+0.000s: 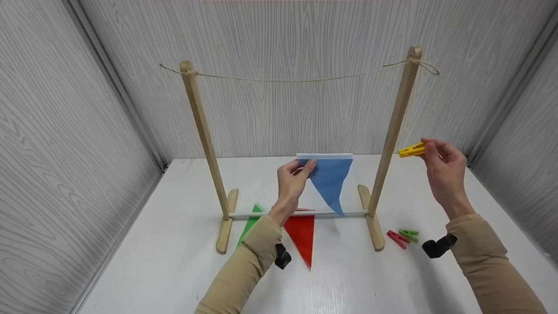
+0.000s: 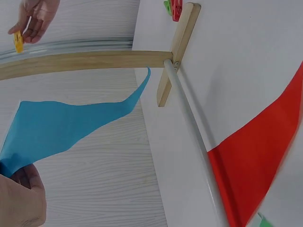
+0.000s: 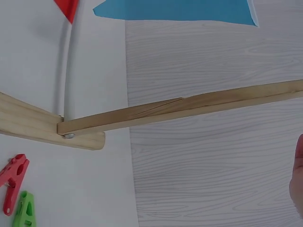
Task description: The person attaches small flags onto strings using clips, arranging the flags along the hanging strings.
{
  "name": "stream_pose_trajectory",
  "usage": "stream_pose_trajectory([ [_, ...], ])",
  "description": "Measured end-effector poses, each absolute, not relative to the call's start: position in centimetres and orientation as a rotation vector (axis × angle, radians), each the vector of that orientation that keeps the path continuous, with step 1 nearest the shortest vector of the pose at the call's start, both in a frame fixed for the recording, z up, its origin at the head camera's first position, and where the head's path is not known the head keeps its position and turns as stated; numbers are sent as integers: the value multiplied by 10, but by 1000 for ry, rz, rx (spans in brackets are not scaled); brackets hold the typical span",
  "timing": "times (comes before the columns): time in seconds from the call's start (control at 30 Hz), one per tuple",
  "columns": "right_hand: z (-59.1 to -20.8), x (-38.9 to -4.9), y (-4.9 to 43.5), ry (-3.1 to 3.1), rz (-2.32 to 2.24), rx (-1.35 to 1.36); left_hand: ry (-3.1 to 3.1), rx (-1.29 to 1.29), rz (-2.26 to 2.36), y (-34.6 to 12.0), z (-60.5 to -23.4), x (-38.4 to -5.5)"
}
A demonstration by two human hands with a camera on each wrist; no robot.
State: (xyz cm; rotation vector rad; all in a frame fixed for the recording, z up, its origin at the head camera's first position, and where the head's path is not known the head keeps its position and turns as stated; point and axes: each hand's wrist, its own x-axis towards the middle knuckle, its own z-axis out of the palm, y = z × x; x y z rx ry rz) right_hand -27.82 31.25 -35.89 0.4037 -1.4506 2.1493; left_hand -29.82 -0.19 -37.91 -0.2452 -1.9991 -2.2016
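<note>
My left hand [image 1: 291, 181] pinches the upper left corner of a blue triangular pennant [image 1: 329, 176], which has a white strip along its top edge and hangs point down in front of the wooden stand. Off to the right, my right hand [image 1: 447, 168] holds a yellow clothespin [image 1: 411, 150] between thumb and fingers, beside the stand's right post [image 1: 394, 131]. A thin string [image 1: 283, 80] runs between the tops of both posts, above the pennant. In the right wrist view only the edge of the right hand shows, and the clothespin is out of that frame.
On the white table [image 1: 174, 270] lie a red pennant [image 1: 303, 235] and a green pennant [image 1: 250, 224], partly hidden by the left arm. Red [image 1: 398, 239] and green [image 1: 409, 235] clothespins lie right of the stand's right foot [image 1: 371, 222]. A white rod [image 1: 327, 213] joins the feet.
</note>
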Motion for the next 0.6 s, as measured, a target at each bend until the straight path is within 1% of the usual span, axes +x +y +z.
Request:
stream_pose_trajectory([
  [0.33,-325,-283,300,-1286,2125,455,-1944,-277,-2224,-5,-361,-301],
  [0.6,-296,-286,291,-1231,2008,532,-1932,-318,-2209,-4,-344,-302],
])
